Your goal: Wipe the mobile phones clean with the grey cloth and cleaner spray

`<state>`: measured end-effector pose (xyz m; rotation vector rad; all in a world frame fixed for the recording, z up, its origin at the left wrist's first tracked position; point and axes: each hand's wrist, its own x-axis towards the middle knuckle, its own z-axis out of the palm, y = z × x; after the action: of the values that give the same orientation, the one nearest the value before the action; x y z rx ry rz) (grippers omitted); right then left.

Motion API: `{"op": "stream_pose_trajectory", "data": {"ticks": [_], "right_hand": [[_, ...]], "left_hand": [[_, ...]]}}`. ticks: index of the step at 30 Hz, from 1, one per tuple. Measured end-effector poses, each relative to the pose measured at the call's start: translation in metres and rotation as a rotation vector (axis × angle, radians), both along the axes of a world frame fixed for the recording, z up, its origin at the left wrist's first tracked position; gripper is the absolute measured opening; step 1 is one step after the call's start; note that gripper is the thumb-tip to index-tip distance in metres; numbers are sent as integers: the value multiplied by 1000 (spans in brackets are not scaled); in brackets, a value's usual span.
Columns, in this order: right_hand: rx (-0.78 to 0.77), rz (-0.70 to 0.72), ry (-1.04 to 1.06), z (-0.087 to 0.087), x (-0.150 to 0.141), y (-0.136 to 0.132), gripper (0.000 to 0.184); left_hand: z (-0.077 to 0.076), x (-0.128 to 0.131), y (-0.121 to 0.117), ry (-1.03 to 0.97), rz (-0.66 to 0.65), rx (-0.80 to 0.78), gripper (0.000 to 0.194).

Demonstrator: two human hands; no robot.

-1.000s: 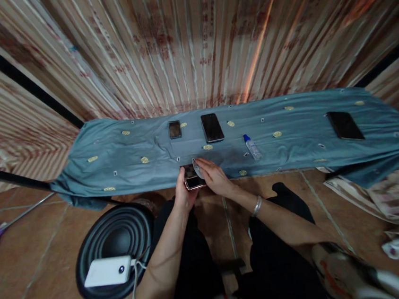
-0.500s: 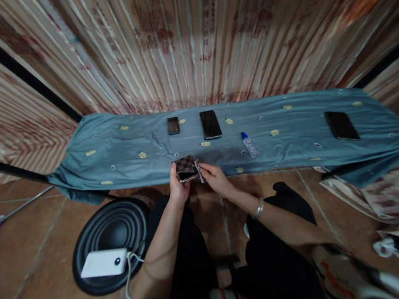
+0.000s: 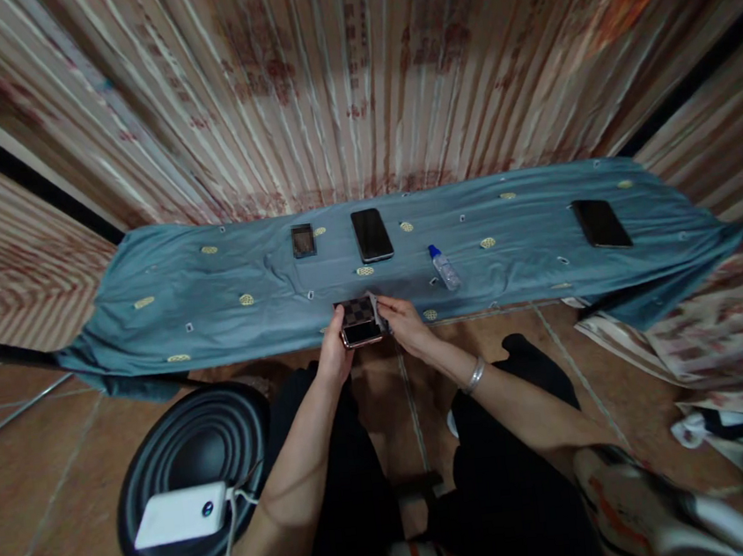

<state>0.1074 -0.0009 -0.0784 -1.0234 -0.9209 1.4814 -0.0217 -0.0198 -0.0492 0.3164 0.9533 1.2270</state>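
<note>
My left hand (image 3: 334, 350) is closed around the left side of a small brown checkered case (image 3: 357, 312). A dark, glossy panel with a shiny gold-pink rim (image 3: 362, 333) shows along the case's near side; whether it is a phone or a mirror I cannot tell. My right hand (image 3: 404, 320) pinches a thin greyish piece, perhaps cloth (image 3: 375, 308), against the right edge of the case. Beyond the hands, a black phone (image 3: 372, 234) and a small dark square item (image 3: 303, 241) lie on the cloth. A clear bottle with a blue cap (image 3: 445, 268) rests on its side.
A teal cloth with yellow prints (image 3: 270, 324) covers the long bench. Another black device (image 3: 601, 223) lies at its right. On the tiled floor, a black ribbed basin (image 3: 189, 439) carries a white power bank (image 3: 180, 516) with a cable (image 3: 230, 540). Patterned curtains (image 3: 324, 79) hang behind.
The view has shifted, so the bench items sit further left. The case has turned in my left hand and now lies more level. My right hand stays at its right edge.
</note>
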Motion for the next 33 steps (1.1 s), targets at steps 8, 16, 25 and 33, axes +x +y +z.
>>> {"op": "stream_pose_trajectory", "data": {"ticks": [8,16,25,33], "right_hand": [[-166,53,238,16,-2,0,4],[-299,185,337,20,1,-10,7],[-244,203,255,18,7,-6,27],[148,-69,-474,13,17,13,19]], "left_hand": [[-1,7,11,-28,132,-6,31],[-9,-1,24,19,186,35,32],[-8,-3,24,126,-22,129,37],[-26,-4,22,247,87,145,58]]}}
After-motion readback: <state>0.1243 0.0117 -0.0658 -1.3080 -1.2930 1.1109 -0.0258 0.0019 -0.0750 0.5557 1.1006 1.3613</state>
